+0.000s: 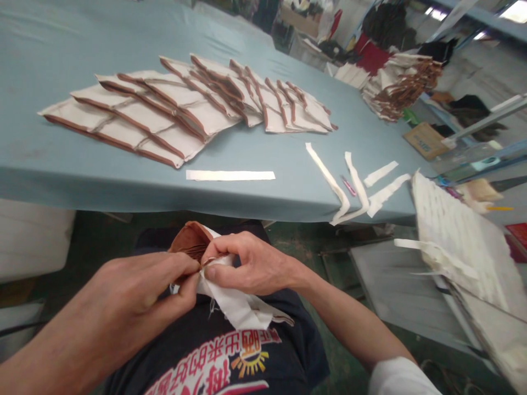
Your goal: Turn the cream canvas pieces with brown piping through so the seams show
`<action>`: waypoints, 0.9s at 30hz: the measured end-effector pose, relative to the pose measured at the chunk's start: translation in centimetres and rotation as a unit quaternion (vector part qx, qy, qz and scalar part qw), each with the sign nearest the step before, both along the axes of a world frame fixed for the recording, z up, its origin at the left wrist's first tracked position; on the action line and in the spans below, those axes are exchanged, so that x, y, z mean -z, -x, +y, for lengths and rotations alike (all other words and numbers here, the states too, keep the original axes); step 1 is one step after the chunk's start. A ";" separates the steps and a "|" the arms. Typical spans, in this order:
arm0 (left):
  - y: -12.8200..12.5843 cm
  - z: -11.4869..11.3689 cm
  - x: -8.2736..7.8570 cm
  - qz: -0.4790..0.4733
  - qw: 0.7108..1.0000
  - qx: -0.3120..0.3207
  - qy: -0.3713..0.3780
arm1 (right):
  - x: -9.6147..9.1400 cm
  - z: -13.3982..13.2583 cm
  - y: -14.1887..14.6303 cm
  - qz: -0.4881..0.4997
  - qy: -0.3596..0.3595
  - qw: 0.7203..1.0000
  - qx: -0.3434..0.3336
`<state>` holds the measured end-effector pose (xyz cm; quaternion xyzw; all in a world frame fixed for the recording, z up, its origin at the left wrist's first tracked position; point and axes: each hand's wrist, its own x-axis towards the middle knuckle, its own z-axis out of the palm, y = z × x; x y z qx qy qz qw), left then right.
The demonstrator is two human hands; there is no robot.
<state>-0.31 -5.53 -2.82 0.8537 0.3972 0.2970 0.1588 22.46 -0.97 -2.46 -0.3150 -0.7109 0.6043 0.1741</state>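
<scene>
A white and brown fabric piece (247, 310) rests over my lap, its brown gathered side (190, 240) turned up at the left and loose threads hanging below. My left hand (152, 285) pinches its edge between thumb and fingertips. Close beside it, almost touching, my right hand (242, 263) pinches the same fabric by a brown edge. The exact spot between the fingertips is partly hidden. On the table ahead lies a fanned row of cream fabric pieces (164, 118) with brown edging.
The blue-covered table (102, 186) has its front edge just beyond my hands. White strips (230, 175) and a small pink tool (348, 185) lie along it. More strips cover a board (457, 236) at right. A pile of brown-edged pieces (401, 82) sits at the far right.
</scene>
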 end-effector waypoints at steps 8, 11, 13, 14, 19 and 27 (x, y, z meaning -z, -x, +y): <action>-0.1 -0.3 0.7 -0.034 0.992 -0.078 0.094 | 0.2 0.1 0.3 -0.045 -0.005 0.999 0.018; 0.4 -0.3 1.3 -0.068 0.967 -0.098 0.224 | 0.5 -0.1 0.5 -0.040 0.002 0.999 0.020; 0.7 -0.3 1.8 -0.084 0.942 -0.120 0.302 | 0.6 -0.2 0.7 -0.023 0.025 0.999 0.036; 0.8 -0.3 2.0 -0.096 0.928 -0.130 0.335 | 0.7 -0.3 0.9 -0.010 0.040 0.998 0.047; 0.3 -0.1 1.3 -0.133 0.896 -0.140 0.399 | 0.9 -0.2 1.3 0.028 0.087 0.993 0.076; -1.2 0.1 0.2 -0.113 0.924 -0.141 0.337 | 1.5 -0.3 0.9 -0.008 0.151 0.986 0.070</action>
